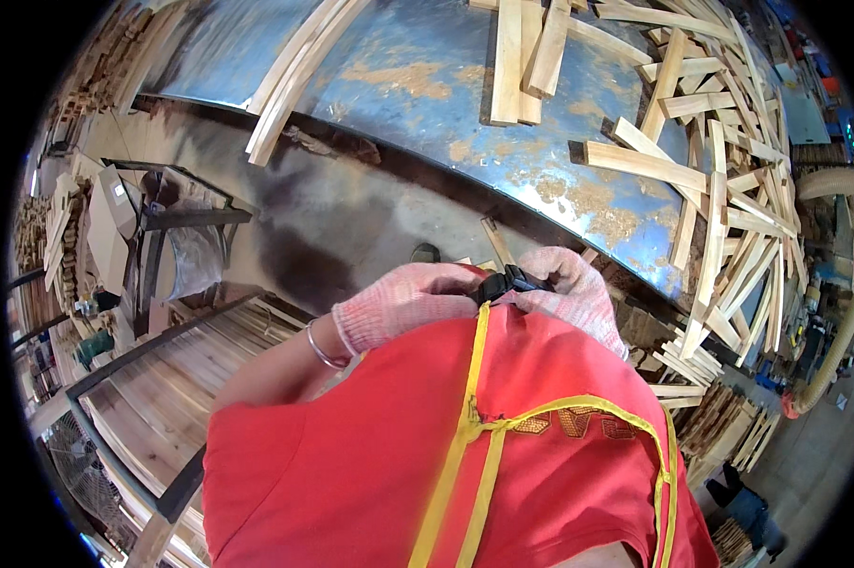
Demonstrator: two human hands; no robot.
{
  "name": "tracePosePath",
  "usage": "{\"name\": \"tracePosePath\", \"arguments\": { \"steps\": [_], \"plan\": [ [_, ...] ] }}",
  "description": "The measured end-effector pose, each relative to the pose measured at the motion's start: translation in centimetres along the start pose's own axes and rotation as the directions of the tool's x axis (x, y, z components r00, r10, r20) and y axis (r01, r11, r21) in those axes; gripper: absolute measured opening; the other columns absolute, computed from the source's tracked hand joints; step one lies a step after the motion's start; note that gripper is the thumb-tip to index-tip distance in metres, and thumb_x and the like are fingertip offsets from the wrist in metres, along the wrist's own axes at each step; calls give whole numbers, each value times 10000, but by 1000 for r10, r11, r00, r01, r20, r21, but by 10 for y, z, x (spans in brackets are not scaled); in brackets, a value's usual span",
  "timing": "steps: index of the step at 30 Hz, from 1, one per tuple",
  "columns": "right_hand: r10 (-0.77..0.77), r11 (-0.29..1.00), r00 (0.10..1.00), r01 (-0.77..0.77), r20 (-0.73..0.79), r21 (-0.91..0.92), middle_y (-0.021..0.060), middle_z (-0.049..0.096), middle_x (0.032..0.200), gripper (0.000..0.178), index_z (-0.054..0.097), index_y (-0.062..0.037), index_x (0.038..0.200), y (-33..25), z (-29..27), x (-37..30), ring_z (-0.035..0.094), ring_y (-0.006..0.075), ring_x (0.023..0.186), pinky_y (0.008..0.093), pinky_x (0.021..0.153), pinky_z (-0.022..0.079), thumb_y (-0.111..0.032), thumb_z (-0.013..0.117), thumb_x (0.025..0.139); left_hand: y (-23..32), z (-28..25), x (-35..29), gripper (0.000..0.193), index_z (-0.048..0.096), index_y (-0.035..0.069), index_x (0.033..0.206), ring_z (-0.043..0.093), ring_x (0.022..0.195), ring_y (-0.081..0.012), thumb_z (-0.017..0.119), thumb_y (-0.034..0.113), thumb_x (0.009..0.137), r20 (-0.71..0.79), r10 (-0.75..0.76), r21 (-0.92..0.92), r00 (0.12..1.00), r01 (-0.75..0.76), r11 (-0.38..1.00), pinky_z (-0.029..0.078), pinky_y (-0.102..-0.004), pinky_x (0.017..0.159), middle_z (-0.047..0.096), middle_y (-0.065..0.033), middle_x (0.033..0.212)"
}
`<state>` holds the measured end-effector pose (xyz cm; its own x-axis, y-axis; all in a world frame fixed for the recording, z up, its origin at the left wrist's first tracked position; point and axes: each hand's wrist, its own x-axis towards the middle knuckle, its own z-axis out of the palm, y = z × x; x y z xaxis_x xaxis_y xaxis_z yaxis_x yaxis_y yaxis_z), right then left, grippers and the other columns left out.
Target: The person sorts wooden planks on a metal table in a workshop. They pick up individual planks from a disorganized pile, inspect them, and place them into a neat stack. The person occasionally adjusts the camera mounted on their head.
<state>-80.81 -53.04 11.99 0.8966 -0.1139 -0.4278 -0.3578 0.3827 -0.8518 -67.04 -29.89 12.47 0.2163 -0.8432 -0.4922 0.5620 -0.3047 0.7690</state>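
Observation:
Both of my hands wear pale pink-and-white knitted work gloves and meet in front of my waist. Between them is a small black buckle-like piece; its exact kind is hard to make out. My left hand reaches it from the left, fingers curled and closed at its edge. From the other side my right hand is bent round, thumb and fingers pinched at the piece and the cloth beside it. A red garment with yellow trim covers my front, just below the hands. A metal bangle circles my left wrist.
A blue metal table with sawdust lies ahead, its edge close beyond my hands. Wooden strips are heaped on its right. Stacked boards in a dark frame stand at left. A pale hose hangs at far right.

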Motion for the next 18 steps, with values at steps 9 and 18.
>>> {"name": "tracePosePath", "arguments": {
  "steps": [9,18],
  "plan": [
    [36,996,999,-37,12,78,48,738,1142,361,697,-12,1215,8,7,10,680,139,1067,313,980,541,5,833,881,20,-25,-21,328,722,-2,1261,706,1101,-193,698,159,977,-62,95,217,994,-79,973,552,-330,978,753,-116,1210],
    [-82,987,993,93,90,-132,62,729,1160,357,702,-12,1194,1,18,19,680,155,1083,324,1022,523,32,836,867,5,-59,-24,270,773,60,1147,755,929,-345,694,244,966,-22,515,862,857,-245,444,609,-404,811,781,-161,1089]
  ]
}}
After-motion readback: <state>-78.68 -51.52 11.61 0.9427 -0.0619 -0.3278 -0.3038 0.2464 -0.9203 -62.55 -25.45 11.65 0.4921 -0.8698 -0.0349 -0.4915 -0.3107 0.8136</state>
